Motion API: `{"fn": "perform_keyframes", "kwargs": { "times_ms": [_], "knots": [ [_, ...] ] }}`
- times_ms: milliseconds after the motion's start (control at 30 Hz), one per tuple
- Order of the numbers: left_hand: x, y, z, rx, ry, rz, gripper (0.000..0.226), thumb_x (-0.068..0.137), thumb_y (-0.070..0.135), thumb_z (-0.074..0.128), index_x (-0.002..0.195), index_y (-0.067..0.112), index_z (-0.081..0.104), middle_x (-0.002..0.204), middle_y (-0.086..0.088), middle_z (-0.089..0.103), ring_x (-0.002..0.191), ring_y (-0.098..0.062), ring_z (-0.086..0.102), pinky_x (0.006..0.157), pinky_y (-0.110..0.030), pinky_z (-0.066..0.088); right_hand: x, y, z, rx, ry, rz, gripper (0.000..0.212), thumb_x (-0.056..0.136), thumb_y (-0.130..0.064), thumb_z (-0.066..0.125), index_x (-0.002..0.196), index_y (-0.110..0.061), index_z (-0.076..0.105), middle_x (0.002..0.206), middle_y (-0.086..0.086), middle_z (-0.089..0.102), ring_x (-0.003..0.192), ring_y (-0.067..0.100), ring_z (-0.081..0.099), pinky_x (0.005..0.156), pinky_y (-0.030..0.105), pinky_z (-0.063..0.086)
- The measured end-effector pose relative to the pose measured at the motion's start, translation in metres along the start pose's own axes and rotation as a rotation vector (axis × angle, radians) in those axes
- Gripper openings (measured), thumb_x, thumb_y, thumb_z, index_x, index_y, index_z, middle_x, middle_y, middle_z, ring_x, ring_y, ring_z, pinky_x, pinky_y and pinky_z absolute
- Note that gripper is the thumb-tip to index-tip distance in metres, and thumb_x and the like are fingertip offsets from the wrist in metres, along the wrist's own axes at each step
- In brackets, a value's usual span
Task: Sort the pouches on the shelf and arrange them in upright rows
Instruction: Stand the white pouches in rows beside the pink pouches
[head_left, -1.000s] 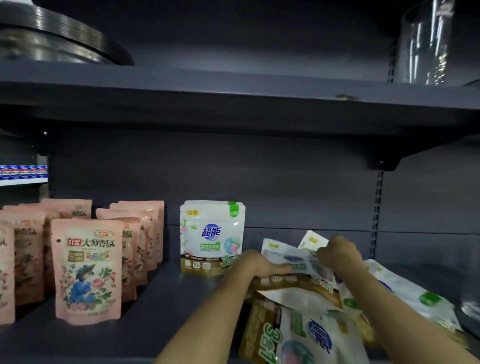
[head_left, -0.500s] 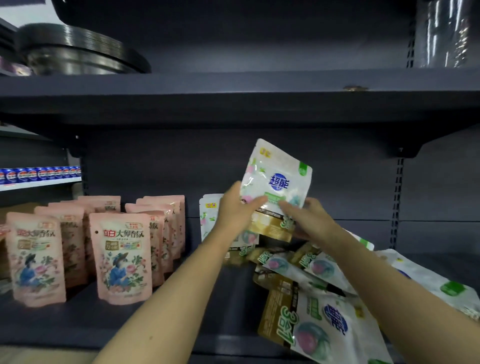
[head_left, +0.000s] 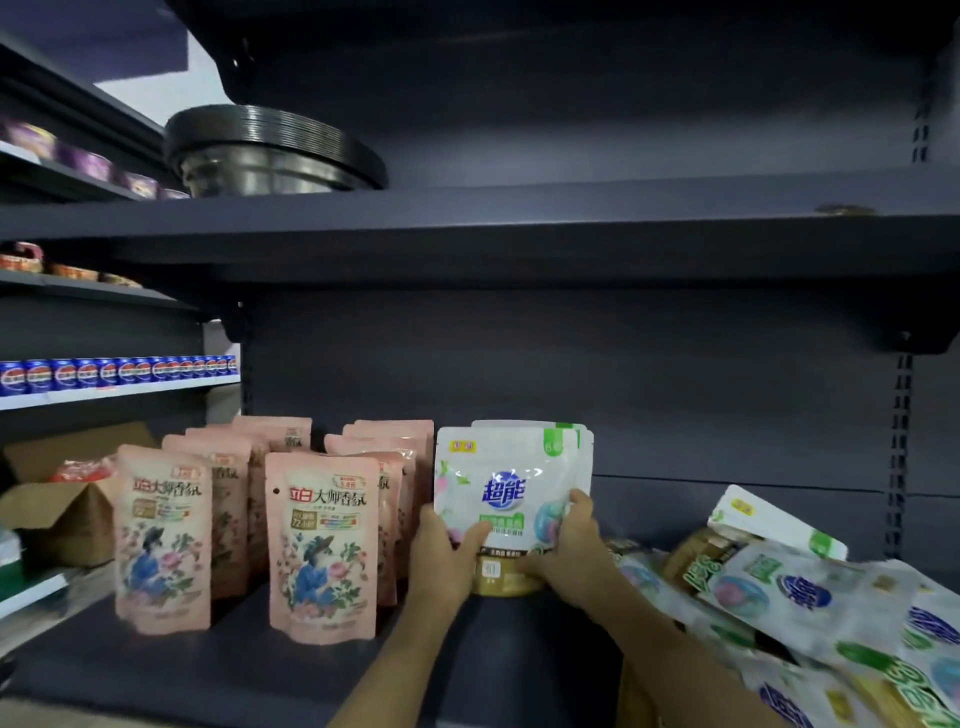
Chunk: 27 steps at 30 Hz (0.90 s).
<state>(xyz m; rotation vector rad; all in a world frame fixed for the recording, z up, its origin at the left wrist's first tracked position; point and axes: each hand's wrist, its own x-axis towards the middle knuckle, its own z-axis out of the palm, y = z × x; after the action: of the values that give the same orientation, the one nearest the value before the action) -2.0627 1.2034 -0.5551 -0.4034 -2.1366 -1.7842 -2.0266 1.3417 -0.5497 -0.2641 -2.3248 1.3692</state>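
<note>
Nearest me: both forearms reach in from the bottom edge onto the dark shelf (head_left: 249, 670). My left hand (head_left: 441, 558) has its grip clamped on the left lower edge of the white pouch (head_left: 506, 499), thumb across the front. My right hand (head_left: 569, 548) has its grip clamped on the right lower edge, fingers wrapped round the side. The white pouch stands upright, gold base on the shelf, face toward me. Right behind it a second white pouch (head_left: 582, 452) stands upright, only its top and right edge showing.

To the right, a loose pile of white pouches (head_left: 810, 597) lies flat and overlapping, some tilted, running off the frame edge.

To the left, pink pouches (head_left: 322, 545) stand upright in rows running front to back; the nearest row sits just beside the white pouch. I can't count how many are behind the front ones.

Far left: an open cardboard box (head_left: 67, 519), and above it a row of blue cans (head_left: 109, 371) on a neighbouring shelf.

Up top, on the upper shelf (head_left: 519, 228), a stack of dark round trays (head_left: 270, 156).
</note>
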Motion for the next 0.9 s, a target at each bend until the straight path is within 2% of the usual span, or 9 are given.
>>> {"fn": "perform_keyframes", "kwargs": {
  "times_ms": [100, 367, 533, 667, 800, 900],
  "knots": [
    [0.003, -0.012, 0.001, 0.027, 0.010, -0.053, 0.030, 0.083, 0.019, 0.067, 0.094, 0.008, 0.041, 0.084, -0.001, 0.053, 0.079, -0.016, 0.054, 0.054, -0.011, 0.035, 0.000, 0.003, 0.004, -0.072, -0.017, -0.009, 0.108, 0.070, 0.000, 0.078, 0.148, -0.008, 0.004, 0.143, 0.014, 0.032, 0.132, 0.029, 0.039, 0.108, 0.042, 0.041],
    [0.004, -0.017, 0.008, 0.025, -0.041, -0.079, 0.032, 0.083, 0.022, 0.068, 0.093, 0.006, 0.042, 0.078, 0.002, 0.049, 0.080, -0.016, 0.053, 0.054, -0.011, 0.036, -0.007, -0.002, -0.003, -0.197, 0.002, 0.014, 0.102, 0.073, -0.007, 0.077, 0.146, -0.005, 0.006, 0.139, 0.017, 0.034, 0.129, 0.030, 0.040, 0.109, 0.040, 0.039],
    [0.002, -0.017, 0.016, -0.015, -0.076, -0.106, 0.034, 0.081, 0.022, 0.069, 0.094, 0.008, 0.042, 0.097, -0.009, 0.059, 0.088, -0.020, 0.057, 0.074, -0.028, 0.048, -0.007, 0.001, -0.010, -0.209, 0.025, 0.055, 0.093, 0.072, -0.001, 0.076, 0.141, -0.009, 0.014, 0.134, 0.016, 0.041, 0.122, 0.029, 0.048, 0.101, 0.042, 0.048],
    [-0.003, -0.014, 0.020, -0.039, -0.091, -0.107, 0.033, 0.081, 0.020, 0.069, 0.092, 0.009, 0.041, 0.103, -0.008, 0.060, 0.091, -0.017, 0.058, 0.061, -0.017, 0.045, -0.006, 0.002, -0.019, -0.181, 0.031, 0.097, 0.078, 0.072, 0.002, 0.073, 0.130, -0.009, 0.022, 0.129, 0.016, 0.047, 0.117, 0.028, 0.054, 0.094, 0.041, 0.053],
    [-0.003, -0.013, 0.025, -0.034, -0.102, -0.107, 0.033, 0.081, 0.020, 0.070, 0.094, 0.009, 0.042, 0.111, -0.010, 0.060, 0.099, -0.021, 0.059, 0.078, -0.029, 0.050, -0.007, -0.002, -0.024, -0.200, 0.034, 0.140, 0.075, 0.073, 0.000, 0.075, 0.129, -0.005, 0.025, 0.131, 0.017, 0.047, 0.121, 0.030, 0.052, 0.097, 0.040, 0.051],
    [-0.004, -0.012, 0.026, -0.038, -0.104, -0.108, 0.032, 0.080, 0.020, 0.070, 0.095, 0.010, 0.044, 0.111, -0.011, 0.060, 0.098, -0.020, 0.060, 0.078, -0.029, 0.051, -0.007, -0.004, -0.026, -0.247, 0.031, 0.167, 0.073, 0.073, -0.004, 0.077, 0.128, -0.004, 0.029, 0.133, 0.016, 0.046, 0.123, 0.030, 0.050, 0.100, 0.037, 0.048]
  ]
}}
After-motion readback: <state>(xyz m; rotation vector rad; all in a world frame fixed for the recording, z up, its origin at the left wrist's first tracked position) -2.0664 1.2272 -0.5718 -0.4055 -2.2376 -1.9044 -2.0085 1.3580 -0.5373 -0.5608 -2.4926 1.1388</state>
